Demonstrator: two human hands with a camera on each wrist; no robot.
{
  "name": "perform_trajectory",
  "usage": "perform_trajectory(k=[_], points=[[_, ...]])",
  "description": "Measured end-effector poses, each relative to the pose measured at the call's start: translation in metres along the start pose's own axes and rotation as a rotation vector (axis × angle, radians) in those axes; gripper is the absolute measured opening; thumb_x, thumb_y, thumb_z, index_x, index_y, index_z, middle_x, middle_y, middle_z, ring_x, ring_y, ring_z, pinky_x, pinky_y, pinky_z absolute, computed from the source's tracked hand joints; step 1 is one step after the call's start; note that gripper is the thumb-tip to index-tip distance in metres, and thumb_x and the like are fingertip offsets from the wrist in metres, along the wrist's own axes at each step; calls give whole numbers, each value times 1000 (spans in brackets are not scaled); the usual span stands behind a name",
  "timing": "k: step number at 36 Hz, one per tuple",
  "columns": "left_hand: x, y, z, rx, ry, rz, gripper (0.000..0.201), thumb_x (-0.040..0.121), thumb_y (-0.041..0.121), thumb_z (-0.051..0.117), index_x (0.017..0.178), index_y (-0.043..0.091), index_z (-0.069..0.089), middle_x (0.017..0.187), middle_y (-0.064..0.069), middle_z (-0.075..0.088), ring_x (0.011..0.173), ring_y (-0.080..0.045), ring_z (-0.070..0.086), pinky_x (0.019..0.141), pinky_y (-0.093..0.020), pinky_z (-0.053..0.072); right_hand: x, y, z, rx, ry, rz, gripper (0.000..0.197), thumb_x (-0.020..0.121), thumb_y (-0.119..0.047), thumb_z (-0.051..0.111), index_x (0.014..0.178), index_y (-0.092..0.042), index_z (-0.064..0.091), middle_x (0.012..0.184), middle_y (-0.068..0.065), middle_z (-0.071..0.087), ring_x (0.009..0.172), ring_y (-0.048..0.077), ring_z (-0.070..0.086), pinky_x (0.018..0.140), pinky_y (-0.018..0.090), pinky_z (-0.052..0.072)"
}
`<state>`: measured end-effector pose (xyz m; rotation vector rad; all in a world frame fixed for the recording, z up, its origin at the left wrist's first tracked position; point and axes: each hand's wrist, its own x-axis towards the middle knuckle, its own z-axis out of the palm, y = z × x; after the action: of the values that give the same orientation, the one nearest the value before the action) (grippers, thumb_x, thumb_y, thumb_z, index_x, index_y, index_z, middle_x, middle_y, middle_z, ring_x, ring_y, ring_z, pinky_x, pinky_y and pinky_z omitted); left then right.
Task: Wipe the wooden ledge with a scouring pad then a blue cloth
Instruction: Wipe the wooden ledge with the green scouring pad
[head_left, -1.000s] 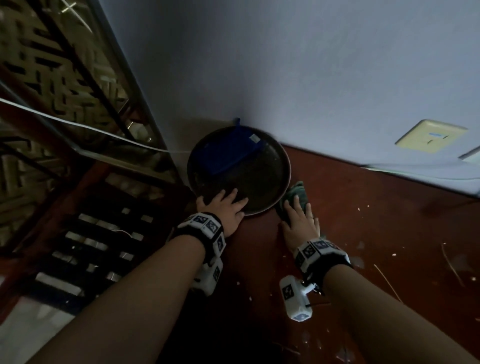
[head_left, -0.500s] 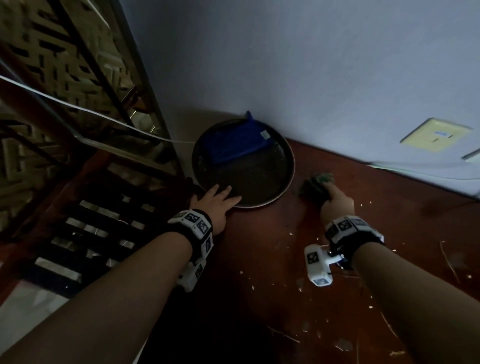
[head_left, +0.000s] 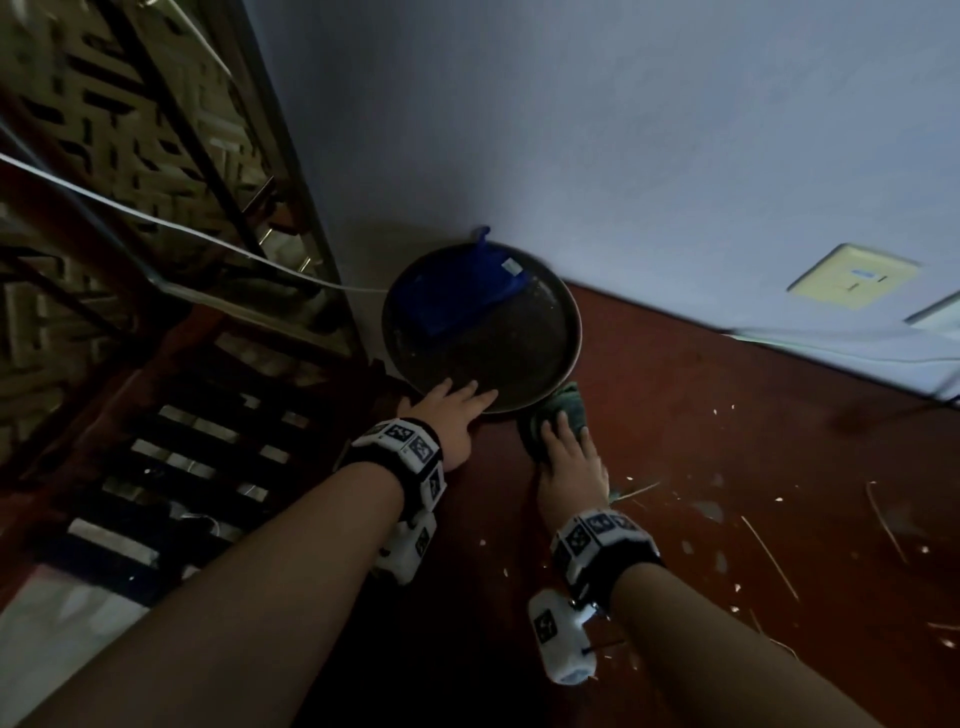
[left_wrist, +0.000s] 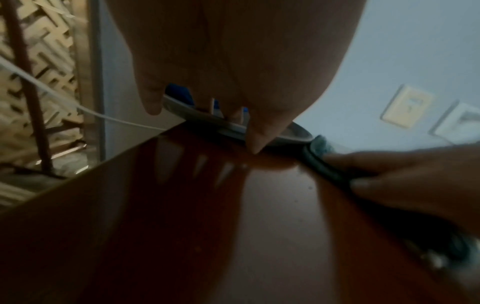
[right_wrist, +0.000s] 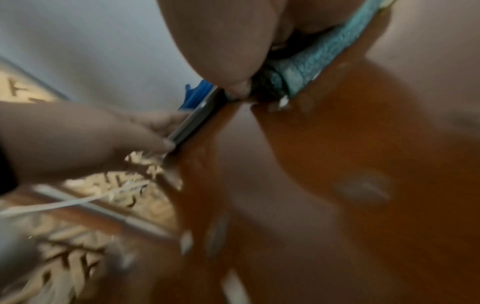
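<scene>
Beside the round tray's (head_left: 569, 312) near rim, the right hand (head_left: 570, 467) presses the scouring pad (head_left: 569, 408) flat-fingered onto the wooden ledge (head_left: 727, 441), while the left hand (head_left: 451, 418) rests straight-fingered on that rim.

The head camera looked steeply down on the round tray (head_left: 540, 358) from above. Both wrist cameras sat low and close beside it, facing the wall, sharing its rim (left_wrist: 298, 134) (right_wrist: 197, 119).

Both forearms reach forward, each with a marker band at the wrist. The left hand (head_left: 453, 422) lies flat with its fingers (head_left: 470, 395) straight and spread. The right hand (head_left: 569, 466) presses palm-down, fingers extended forward.
</scene>
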<state>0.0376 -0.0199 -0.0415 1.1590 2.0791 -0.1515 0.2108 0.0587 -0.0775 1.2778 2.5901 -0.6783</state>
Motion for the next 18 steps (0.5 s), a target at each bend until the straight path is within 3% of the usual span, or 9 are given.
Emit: perform_trajectory(k=[3,6,8,11,14,18], points=[[-11,-4,7,20,103,39,75,97,12,38,151,48,0,162,15,-8,149,-19,-12,111,-68,3,-6,18,-5,-2,5,-173,58,92,-8,39,146,-31,32,155,-13,18,141,23,18,112,30,22],[-28,-13,15,29,159,14,76,98,20,41,149,49,-6,161,15,-16,148,-19,-17,111,-69,2,0,39,-14,39,40,-262,56,87,2,44,136,-23,49,147,-8,39,124,24,38,99,17,24],[-40,-21,23,29,157,-31,76,98,26,43,149,49,-9,160,14,-20,148,-19,-18,112,-68,2,5,45,-21,86,92,-238,56,81,9,45,129,-17,57,140,-2,49,116,26,45,94,13,22],[-55,-33,42,61,107,-76,73,99,35,42,150,46,-9,159,14,-21,148,-18,-18,112,-67,2,11,52,-29,228,202,-67,57,76,11,44,124,-13,62,133,6,56,118,30,48,102,16,25],[-65,-40,64,87,58,-101,67,101,39,37,152,43,-5,160,15,-19,148,-17,-16,112,-68,2,19,48,-33,268,168,96,66,75,4,41,135,-20,51,146,5,43,132,28,38,115,33,26],[-69,-42,78,60,50,-112,65,102,39,36,153,40,-4,160,17,-18,149,-18,-14,111,-68,4,20,25,-25,36,-52,192,73,88,-20,45,151,-24,9,160,-3,-4,146,25,-2,117,45,9]])
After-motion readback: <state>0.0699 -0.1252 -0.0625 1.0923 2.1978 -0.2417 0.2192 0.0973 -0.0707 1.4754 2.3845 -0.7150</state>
